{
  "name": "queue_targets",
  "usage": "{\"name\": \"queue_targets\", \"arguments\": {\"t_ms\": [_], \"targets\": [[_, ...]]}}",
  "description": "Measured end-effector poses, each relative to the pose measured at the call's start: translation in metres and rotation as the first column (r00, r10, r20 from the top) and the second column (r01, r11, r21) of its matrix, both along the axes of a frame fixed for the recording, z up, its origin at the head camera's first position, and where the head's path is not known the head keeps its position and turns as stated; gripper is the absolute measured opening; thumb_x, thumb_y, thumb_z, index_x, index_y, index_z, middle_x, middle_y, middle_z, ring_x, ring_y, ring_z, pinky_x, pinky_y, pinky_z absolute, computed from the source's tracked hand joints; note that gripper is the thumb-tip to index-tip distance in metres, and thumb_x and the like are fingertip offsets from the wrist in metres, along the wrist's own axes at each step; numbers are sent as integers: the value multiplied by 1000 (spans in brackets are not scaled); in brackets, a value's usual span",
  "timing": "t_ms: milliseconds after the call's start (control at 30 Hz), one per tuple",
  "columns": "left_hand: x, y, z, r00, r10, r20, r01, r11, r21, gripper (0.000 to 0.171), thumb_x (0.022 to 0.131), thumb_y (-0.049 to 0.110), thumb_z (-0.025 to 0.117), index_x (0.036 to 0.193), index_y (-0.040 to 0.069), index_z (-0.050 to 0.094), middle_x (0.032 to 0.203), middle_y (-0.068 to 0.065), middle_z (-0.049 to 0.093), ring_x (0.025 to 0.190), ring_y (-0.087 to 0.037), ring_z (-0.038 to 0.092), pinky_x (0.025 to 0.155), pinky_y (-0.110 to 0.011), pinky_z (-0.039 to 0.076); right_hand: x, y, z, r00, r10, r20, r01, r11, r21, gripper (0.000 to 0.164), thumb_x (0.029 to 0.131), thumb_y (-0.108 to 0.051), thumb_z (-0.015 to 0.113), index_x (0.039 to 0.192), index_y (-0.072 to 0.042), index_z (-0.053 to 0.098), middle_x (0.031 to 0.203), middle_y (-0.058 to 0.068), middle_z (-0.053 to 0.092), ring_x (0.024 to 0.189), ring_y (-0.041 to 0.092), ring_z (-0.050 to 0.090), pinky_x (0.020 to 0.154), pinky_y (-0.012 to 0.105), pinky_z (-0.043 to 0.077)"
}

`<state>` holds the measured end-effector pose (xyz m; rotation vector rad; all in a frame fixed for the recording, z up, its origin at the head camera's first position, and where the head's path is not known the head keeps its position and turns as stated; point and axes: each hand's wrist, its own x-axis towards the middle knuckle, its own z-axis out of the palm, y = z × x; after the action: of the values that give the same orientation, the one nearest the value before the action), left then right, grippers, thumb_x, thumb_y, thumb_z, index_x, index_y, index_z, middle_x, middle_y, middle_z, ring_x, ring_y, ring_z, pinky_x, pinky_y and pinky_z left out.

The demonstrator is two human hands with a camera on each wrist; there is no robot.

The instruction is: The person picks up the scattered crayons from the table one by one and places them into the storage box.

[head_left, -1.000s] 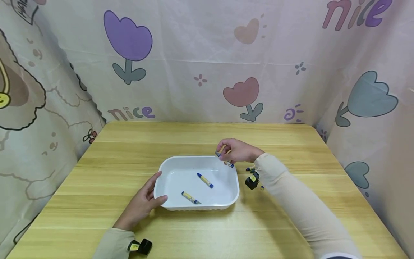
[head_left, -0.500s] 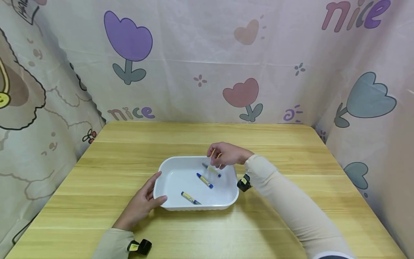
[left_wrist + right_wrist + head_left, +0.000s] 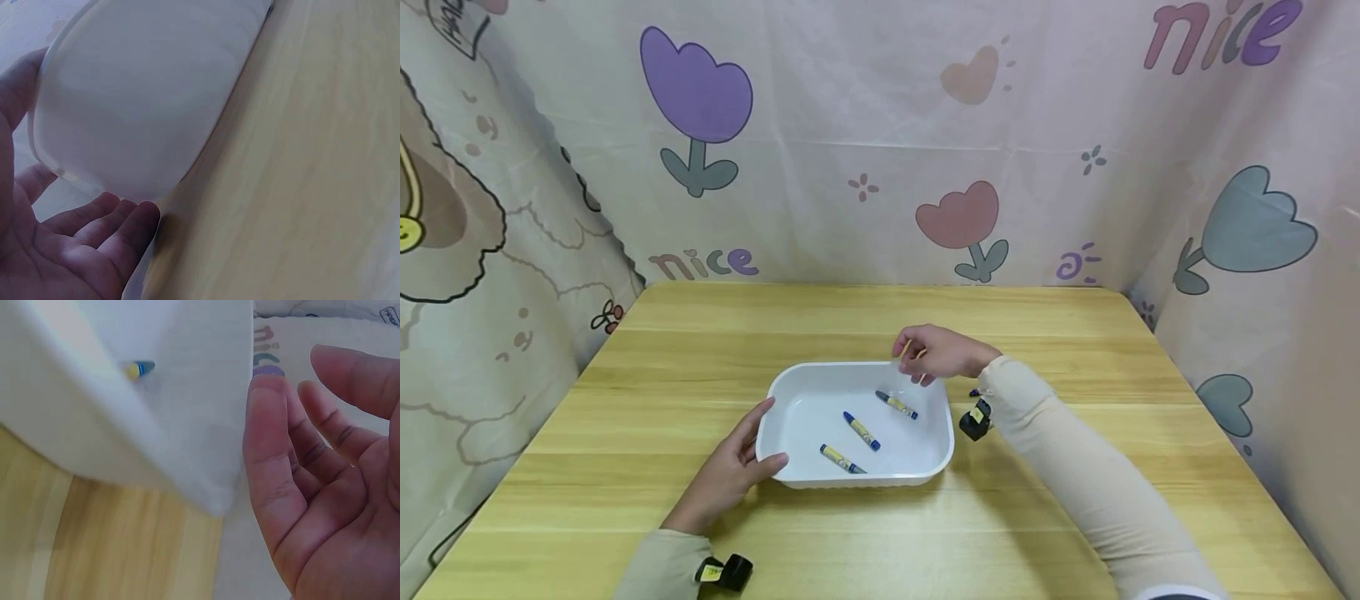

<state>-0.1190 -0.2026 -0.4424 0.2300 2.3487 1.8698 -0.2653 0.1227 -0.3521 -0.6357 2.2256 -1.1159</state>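
Observation:
A white plastic tray (image 3: 917, 478) stands on the table, with three yellow-and-blue crayons inside. The rearmost crayon (image 3: 897, 405) lies at the right, another crayon (image 3: 861, 432) is near the middle, and the front crayon (image 3: 842, 458) lies by the near wall. My left hand (image 3: 726, 475) grips the tray's left end, thumb at the rim and fingers along the outside. Over the back right rim, my right hand (image 3: 943, 352) hovers with loosely bent fingers and nothing between them. In the right wrist view, one crayon tip (image 3: 139, 369) shows past the tray wall.
On the table right of the tray, a dark crayon end (image 3: 974, 392) peeks out beside the black wrist camera (image 3: 976, 420), mostly hidden by it and the sleeve. The wooden table (image 3: 850, 542) reaches back to a printed cloth (image 3: 820, 167) hanging behind and at both sides.
My right hand moved left over the tray, released its crayon inside, and drew back slightly right. The middle crayon shifted toward the front left. My left hand stayed put.

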Motion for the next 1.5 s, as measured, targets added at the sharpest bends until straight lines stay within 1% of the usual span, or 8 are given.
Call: {"name": "queue_targets", "arguments": {"t_ms": [200, 400, 667, 800, 1100, 1233, 1333, 1500], "targets": [[0, 0, -1, 1000, -4, 0, 4, 1000, 12, 81, 90, 9, 69, 155, 13, 21, 152, -29, 27, 128, -44, 43, 87, -19, 47, -3, 15, 1, 1000, -29, 6, 29, 1000, 3, 27, 95, -1, 57, 121, 3, 52, 105, 22, 60, 85, 28, 61, 73, 37, 55], [0, 0, 0, 1000, -5, 0, 5, 1000, 14, 81, 90, 10, 69, 155, 13, 20, 151, -29, 28, 127, -43, 44, 87, -20, 48, -2, 33, 3, 996, -91, 18, 92, 995, -43, 21, 95, -2, 54, 116, 1, 52, 100, 17, 59, 80, 26, 60, 73, 40, 55], [-1, 0, -1, 1000, -9, -7, 9, 1000, 14, 80, 91, 10, 68, 155, 14, 21, 150, -29, 31, 125, -43, 47, 85, -21, 49, -2, 65, -5, 985, -163, 61, 167, 983, -80, 27, 96, -10, 49, 118, 6, 49, 96, 15, 57, 79, 26, 59, 79, 52, 53], [-1, 0, -2, 1000, -8, -3, 8, 1000, 19, 80, 90, 9, 68, 155, 14, 21, 148, -29, 34, 122, -42, 49, 84, -22, 50, -2, 80, -11, 980, -192, 58, 196, 978, -77, 32, 95, -11, 47, 120, 9, 47, 96, 16, 58, 79, 26, 59, 78, 51, 54], [-1, 0, 0, 1000, -3, 11, 3, 1000, 24, 80, 90, 9, 68, 155, 14, 21, 147, -30, 35, 122, -41, 49, 84, -21, 50, -6, 111, -27, 985, -162, 56, 164, 986, -26, 36, 91, -1, 53, 122, 13, 42, 102, 26, 55, 79, 28, 57, 70, 43, 54], [-1, 0, 0, 1000, 2, 14, -2, 1000, 21, 80, 90, 9, 68, 155, 14, 21, 147, -30, 35, 122, -42, 49, 84, -21, 50, -9, 119, -35, 984, -176, -5, 176, 984, 6, 34, 87, 2, 55, 118, 13, 46, 100, 25, 57, 80, 29, 59, 72, 44, 55], [-1, 0, 1, 1000, 4, 23, -4, 1000, 17, 81, 90, 9, 68, 155, 14, 21, 146, -30, 35, 122, -41, 49, 84, -22, 50, -11, 122, -42, 981, -170, -94, 173, 984, 28, 29, 85, 5, 57, 112, 12, 51, 91, 19, 59, 75, 26, 58, 67, 38, 54], [-1, 0, 0, 1000, 4, 21, -5, 1000, 11, 81, 90, 9, 69, 155, 14, 21, 147, -30, 35, 122, -41, 49, 84, -22, 50, -10, 123, -51, 963, -122, -242, 157, 979, 132, 20, 81, 6, 61, 100, 7, 58, 81, 8, 59, 72, 18, 54, 65, 30, 48]]}}
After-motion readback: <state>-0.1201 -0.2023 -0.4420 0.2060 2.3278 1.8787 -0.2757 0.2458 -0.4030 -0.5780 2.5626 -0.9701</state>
